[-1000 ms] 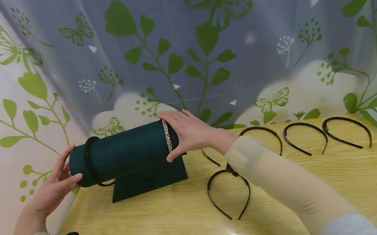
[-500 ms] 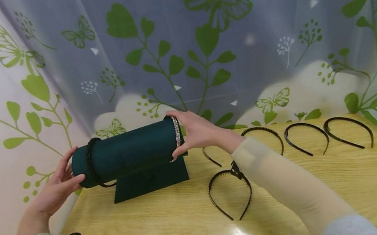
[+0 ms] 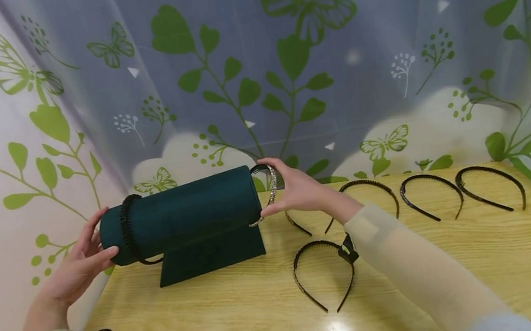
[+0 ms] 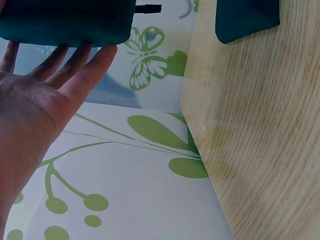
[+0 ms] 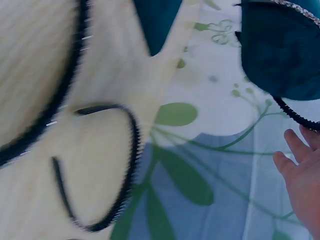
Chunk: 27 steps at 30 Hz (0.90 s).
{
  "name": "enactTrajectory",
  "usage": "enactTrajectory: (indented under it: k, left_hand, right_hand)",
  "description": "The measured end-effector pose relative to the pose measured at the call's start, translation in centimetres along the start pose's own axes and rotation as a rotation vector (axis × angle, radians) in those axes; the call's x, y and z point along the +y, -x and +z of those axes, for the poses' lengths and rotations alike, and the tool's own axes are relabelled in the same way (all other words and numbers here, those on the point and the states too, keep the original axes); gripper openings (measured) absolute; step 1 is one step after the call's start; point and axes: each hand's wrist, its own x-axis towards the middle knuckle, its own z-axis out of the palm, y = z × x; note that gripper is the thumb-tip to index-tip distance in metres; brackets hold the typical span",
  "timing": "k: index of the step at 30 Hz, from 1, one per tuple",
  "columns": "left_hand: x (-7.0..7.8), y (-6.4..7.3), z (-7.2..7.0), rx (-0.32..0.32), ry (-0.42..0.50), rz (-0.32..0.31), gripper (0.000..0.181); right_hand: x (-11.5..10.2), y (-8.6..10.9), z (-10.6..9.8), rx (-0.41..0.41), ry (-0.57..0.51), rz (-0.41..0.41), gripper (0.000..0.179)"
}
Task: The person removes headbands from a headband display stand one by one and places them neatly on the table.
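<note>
A dark green cylindrical headband display stand (image 3: 196, 209) rises on a sloped base at the left of the table. My left hand (image 3: 75, 266) holds its left end, thumb in front and fingers behind; in the left wrist view the fingers (image 4: 75, 72) touch the end. A black toothed headband (image 3: 127, 227) circles the cylinder near that hand. Just off the right end, a rhinestone headband (image 3: 273, 181) is pinched between thumb and fingers of my right hand (image 3: 300, 188). In the right wrist view its glittery edge (image 5: 300, 9) lies before the green end.
Several black headbands lie on the wooden table (image 3: 214, 319): one headband (image 3: 298, 279) in front, and a row along the back, including a headband (image 3: 431, 196) and a far-right headband (image 3: 491, 186). My right forearm partly covers the row. A patterned curtain (image 3: 235, 70) hangs behind.
My right hand has drawn the rhinestone headband rightward off the cylinder's right end. My left hand keeps its place on the left end.
</note>
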Motion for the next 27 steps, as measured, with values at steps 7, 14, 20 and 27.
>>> enactTrajectory:
  k: [7,14,20,27]
  left_hand:
    - [-0.1,0.0,0.0,-0.005,-0.001,0.005,0.078]
    - [0.0,0.1,0.0,0.007,-0.007,-0.007,0.078]
    - [0.0,0.1,0.0,0.011,0.003,-0.002,0.078]
    - [-0.1,0.1,0.0,0.024,-0.006,-0.025,0.078]
  right_hand:
    - [3.2,2.6,-0.5,0.087,-0.053,0.07,0.101]
    - [4.3,6.5,-2.5,0.143,-0.05,0.035,0.102]
    - [5.2,10.3,-4.0,0.242,-0.086,-0.118,0.102]
    - [5.8,15.0,-5.5,0.291,-0.043,-0.143,0.104]
